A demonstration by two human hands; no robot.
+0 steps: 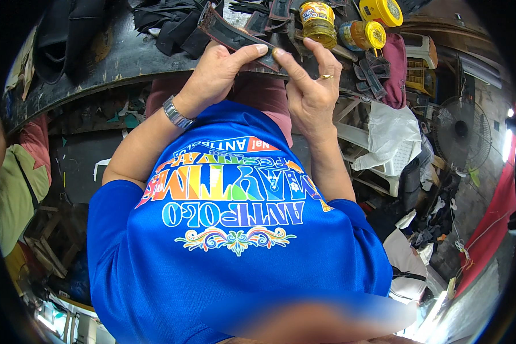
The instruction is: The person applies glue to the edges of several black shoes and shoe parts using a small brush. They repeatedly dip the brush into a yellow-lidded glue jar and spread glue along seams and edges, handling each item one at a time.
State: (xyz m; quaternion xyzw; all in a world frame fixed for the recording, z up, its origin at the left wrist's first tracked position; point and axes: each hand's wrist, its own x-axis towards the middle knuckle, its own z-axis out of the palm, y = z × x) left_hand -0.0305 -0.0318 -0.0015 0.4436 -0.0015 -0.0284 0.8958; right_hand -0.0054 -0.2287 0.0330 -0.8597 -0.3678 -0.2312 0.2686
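Note:
A curved black strip (230,33), likely leather, with worn reddish edges is held slantwise over the near edge of the dark worktable (112,71). My left hand (217,71) is closed on it, thumb pressed flat on top and the other fingers hidden beneath. A fingertip of my right hand (314,92) presses the strip's near right end, close to the left thumb; another finger is raised and bent. The right thumb does not show clearly. Behind the strip lie similar black pieces (280,10) and a heap of black material (169,26).
Beyond my right hand stand a jar of amber stuff (318,26), a yellow-lidded jar (362,35) and a yellow tub (381,11). Maroon cloth (394,71) hangs at the table's right. A white plastic chair (384,169) with pale cloth and a fan (463,132) stand right.

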